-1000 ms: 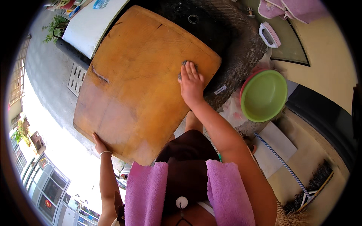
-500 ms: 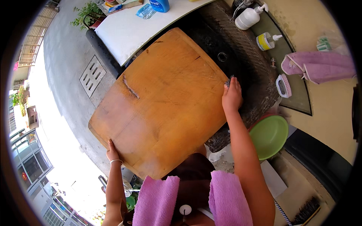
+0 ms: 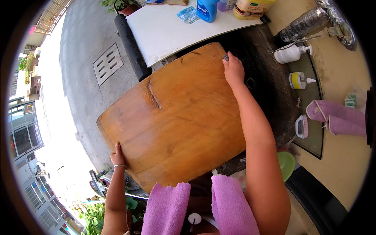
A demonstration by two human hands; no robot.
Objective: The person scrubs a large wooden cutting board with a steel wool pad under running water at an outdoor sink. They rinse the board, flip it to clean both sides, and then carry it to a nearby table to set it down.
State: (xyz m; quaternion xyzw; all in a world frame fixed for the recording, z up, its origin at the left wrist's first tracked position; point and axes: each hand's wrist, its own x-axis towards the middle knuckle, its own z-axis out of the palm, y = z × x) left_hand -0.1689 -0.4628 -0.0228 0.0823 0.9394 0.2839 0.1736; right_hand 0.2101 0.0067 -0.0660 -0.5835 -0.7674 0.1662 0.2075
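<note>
Wooden board (image 3: 176, 121): large, rounded, orange-brown, at the centre of the view, lying across a dark stone sink (image 3: 270, 90); a dark split runs down from its 11 o'clock part.
Left hand (image 3: 117, 156): at the board's 7 o'clock edge, fingers laid flat on the wood, thumb out of sight at the rim; grip looks closed on the edge, though the underside is hidden. A thin bracelet sits on the wrist.
Right hand (image 3: 234, 70): at the board's 1 o'clock corner, fingers curled down on the wood over a small grey thing that barely shows; what it is cannot be told.
White desk (image 3: 172, 29): at 12 o'clock from the board, carrying a blue bottle (image 3: 206, 8) and a small packet (image 3: 188, 14).
Pump bottle (image 3: 290, 53): white, lying at 2 o'clock, beside the sink.
Scrub brush (image 3: 301, 126): at 3 o'clock on a dark glass shelf.
Green basin (image 3: 288, 164): at 4 o'clock, partly behind the right forearm.
Pink towel (image 3: 196, 207): draped at 6 o'clock, below the board.
</note>
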